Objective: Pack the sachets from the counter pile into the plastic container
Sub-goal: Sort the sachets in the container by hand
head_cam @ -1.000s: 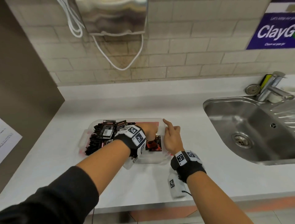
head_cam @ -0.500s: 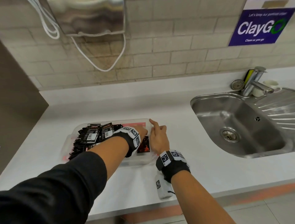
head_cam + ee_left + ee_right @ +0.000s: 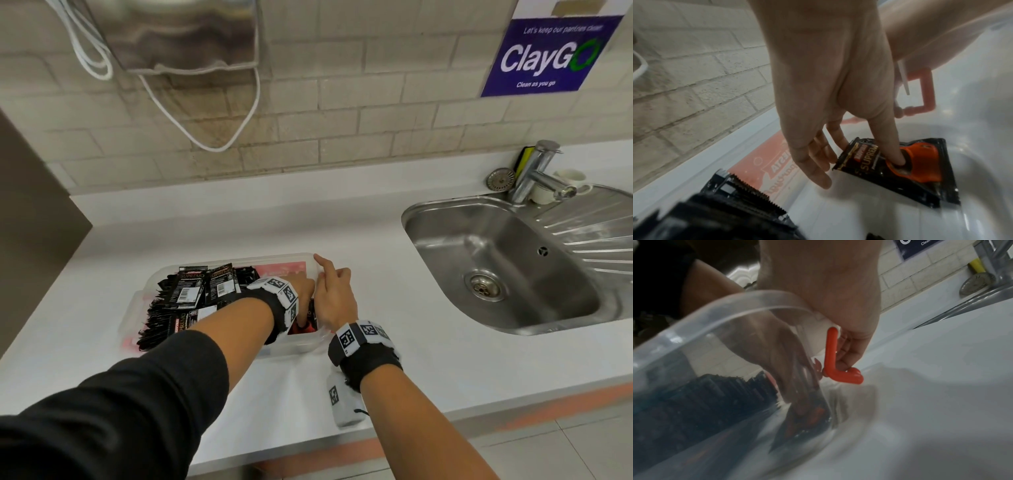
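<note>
Sachet [image 3: 898,168] lies flat on floor of plastic container [image 3: 219,257], at end nearest sink [image 3: 507,267]; packed sachets [image 3: 191,298] fill container's far end. Left hand [image 3: 830,91] inside container, fingers extended, one fingertip pressing sachet, nothing gripped. Right hand [image 3: 334,297] at container's sink-side rim; fingers curl by orange clip [image 3: 835,360], hold unclear. Sachet likely light, floppy, slick foil; pinch crimped edge.

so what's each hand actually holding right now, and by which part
The left hand holds nothing: one straight finger presses the sachet flat on the container floor. The right hand grips the plastic container at its right rim, fingers by the orange clip.
</note>
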`<action>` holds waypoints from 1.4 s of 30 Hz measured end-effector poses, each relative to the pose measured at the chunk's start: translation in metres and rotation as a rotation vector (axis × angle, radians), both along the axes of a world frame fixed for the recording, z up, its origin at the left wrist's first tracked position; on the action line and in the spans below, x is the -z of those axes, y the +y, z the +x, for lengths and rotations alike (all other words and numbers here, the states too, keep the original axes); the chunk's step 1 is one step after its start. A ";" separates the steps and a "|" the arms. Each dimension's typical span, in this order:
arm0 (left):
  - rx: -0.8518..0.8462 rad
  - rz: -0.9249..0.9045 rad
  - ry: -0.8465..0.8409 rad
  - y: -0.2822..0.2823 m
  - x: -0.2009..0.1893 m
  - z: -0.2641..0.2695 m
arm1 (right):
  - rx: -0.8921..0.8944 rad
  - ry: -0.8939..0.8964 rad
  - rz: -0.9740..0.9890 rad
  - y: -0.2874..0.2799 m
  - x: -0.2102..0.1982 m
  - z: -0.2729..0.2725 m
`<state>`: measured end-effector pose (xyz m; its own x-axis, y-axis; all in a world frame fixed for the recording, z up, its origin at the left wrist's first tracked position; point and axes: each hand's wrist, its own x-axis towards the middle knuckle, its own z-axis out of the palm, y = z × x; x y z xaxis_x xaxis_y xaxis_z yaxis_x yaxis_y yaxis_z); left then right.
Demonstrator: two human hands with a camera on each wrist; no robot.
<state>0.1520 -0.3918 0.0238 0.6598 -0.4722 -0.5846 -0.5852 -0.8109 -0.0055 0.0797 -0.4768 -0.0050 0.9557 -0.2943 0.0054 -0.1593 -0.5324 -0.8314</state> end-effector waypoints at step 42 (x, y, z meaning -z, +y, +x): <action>-0.341 -0.372 -0.363 0.028 -0.044 0.008 | -0.377 -0.029 -0.909 0.015 -0.020 0.002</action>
